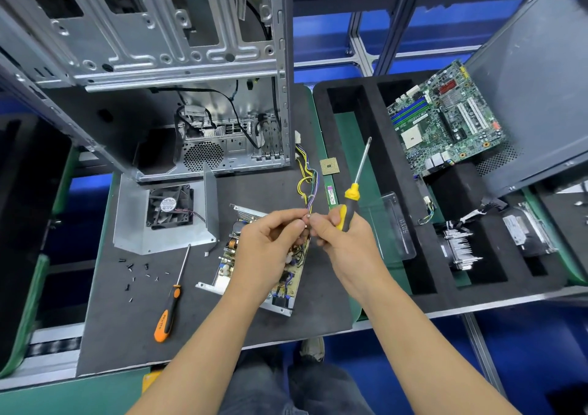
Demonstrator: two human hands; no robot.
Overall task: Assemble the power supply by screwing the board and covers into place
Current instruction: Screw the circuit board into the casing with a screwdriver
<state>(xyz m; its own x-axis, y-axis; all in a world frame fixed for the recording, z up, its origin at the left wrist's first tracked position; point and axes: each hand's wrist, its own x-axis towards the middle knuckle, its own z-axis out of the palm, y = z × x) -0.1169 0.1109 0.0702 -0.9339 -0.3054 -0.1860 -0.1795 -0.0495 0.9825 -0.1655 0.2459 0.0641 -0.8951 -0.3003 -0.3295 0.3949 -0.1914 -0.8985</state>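
My left hand (270, 239) and right hand (342, 239) meet fingertip to fingertip just above the power supply board (291, 282), which sits in its open metal tray (208, 288) on the grey mat (254, 192), at about 6 o'clock from the tower case (159, 74). Both hands have their fingers curled in; between the tips they pinch a small screw (308, 219), though I cannot tell which hand really has it. My right hand also grips the yellow-handled screwdriver (353, 192), its shaft pointing away toward 1 o'clock. The board's wire bundle (307, 176) runs off toward 12 o'clock.

At 9 o'clock from the board lies the fan cover (165, 220), a bent metal panel with its black fan facing up. Below it, toward 7 o'clock, loose black screws (136, 274) are scattered on the mat, with an orange-handled screwdriver (170, 306) just beside them.

At 3 o'clock stands the black foam tray (359, 102). Its far compartment holds a green motherboard (445, 118), tilted against the wall; the near compartments hold a finned heatsink (458, 249) and a hard drive (525, 230). A clear plastic case (394, 227) rests on a foam rib. A processor chip (329, 166) and a memory stick (331, 195) lie on the mat's right edge.
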